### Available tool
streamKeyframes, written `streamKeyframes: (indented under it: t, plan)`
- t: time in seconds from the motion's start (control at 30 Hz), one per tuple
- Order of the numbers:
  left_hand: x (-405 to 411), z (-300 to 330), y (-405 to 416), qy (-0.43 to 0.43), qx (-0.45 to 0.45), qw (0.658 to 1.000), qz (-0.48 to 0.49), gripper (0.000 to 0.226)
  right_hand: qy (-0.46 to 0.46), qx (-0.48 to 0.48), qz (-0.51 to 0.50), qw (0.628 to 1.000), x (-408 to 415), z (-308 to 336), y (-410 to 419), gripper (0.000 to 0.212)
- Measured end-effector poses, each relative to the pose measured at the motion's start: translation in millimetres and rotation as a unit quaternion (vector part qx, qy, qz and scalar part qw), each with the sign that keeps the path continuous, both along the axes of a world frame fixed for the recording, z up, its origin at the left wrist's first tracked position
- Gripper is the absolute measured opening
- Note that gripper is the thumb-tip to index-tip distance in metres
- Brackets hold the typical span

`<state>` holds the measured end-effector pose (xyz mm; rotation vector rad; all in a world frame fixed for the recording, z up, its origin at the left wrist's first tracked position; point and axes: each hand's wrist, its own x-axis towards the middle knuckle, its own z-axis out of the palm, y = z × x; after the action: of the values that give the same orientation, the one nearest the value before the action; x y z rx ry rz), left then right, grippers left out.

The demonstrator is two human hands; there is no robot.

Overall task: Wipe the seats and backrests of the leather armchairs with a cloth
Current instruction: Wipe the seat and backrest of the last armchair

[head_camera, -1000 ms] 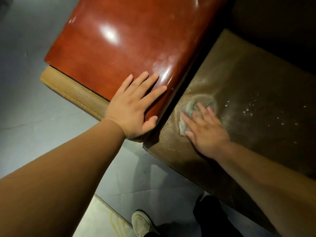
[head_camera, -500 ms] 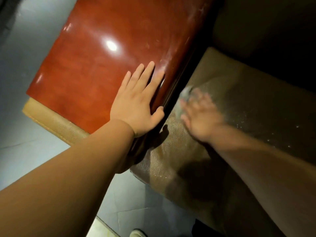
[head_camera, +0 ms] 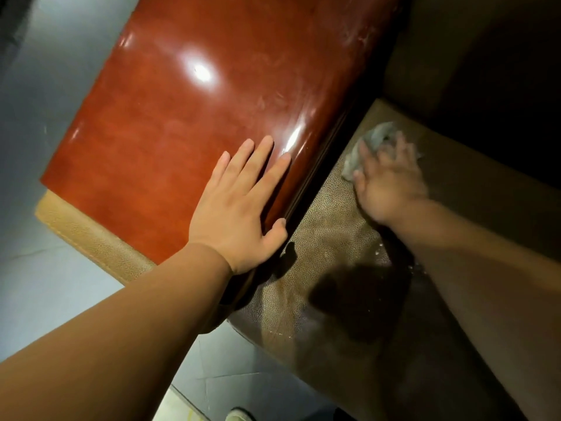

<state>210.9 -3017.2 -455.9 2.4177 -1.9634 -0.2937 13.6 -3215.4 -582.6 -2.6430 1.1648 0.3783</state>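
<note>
Our right hand point(head_camera: 387, 180), fingers spread flat, presses the cloth point(head_camera: 368, 147) onto the half-wiped seat point(head_camera: 318, 299); beyond the fingertips, the backrest point(head_camera: 431, 56) waits; our left hand point(head_camera: 239, 205) rests open-fingered on the glossy armrest point(head_camera: 194, 117).

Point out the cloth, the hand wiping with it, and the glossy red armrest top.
cloth point(head_camera: 375, 138): head view, pale bunched part above the fingers.
right hand point(head_camera: 391, 183): head view, back of hand.
armrest top point(head_camera: 182, 123): head view, bare glossy surface.
</note>
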Motion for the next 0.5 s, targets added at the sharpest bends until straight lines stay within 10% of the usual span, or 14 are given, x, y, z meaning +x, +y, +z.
streamKeyframes:
  t: [0.27,0.5]
  plan:
    - [-2.2,2.1,-1.3,-0.009,0.007,1.000,-0.007,0.091,-0.048,0.088,0.214,0.972,-43.7,19.0,41.3,0.061]
    - [-0.4,-0.3,-2.3,-0.015,-0.008,1.000,-0.007,0.090,0.009,0.046,-0.041,0.998,3.8,0.5,-70.1,0.068]
